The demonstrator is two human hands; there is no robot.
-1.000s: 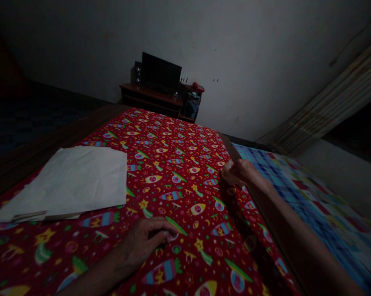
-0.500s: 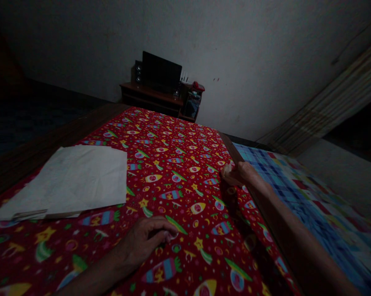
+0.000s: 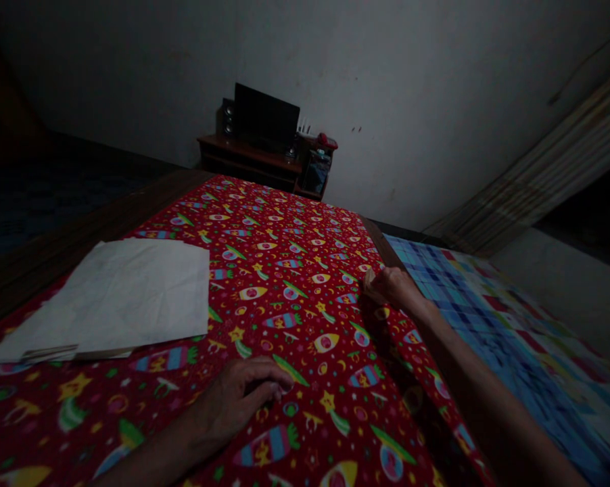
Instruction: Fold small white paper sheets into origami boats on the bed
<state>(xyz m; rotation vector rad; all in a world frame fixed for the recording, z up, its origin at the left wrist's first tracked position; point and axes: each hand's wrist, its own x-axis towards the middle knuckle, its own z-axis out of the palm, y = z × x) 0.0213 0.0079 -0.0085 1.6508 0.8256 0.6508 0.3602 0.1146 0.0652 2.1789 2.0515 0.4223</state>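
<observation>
A red cloth (image 3: 279,297) printed with rockets, stars and planets is spread flat before me. My left hand (image 3: 247,392) rests on its near part, fingers loosely bent, the thumb a little apart from the index finger. Nothing shows in that hand. Near the right edge of the cloth, my right hand (image 3: 396,285) is closed on a small pale piece (image 3: 369,279), mostly covered by the fingers; its kind is too dark to make out. On the left of the cloth lie white paper-like sheets (image 3: 132,291), stacked, with slanted edges.
Dark wooden edges (image 3: 386,251) run beside the cloth. To the right is a blue checked and patchwork cover (image 3: 467,297). A desk (image 3: 249,159) with a monitor (image 3: 265,118) and speakers stands against the far wall. A striped curtain (image 3: 518,182) hangs at right.
My right hand has shifted slightly to the left and turned over the pale piece, which shows less now. My left hand and the white sheets stay in place.
</observation>
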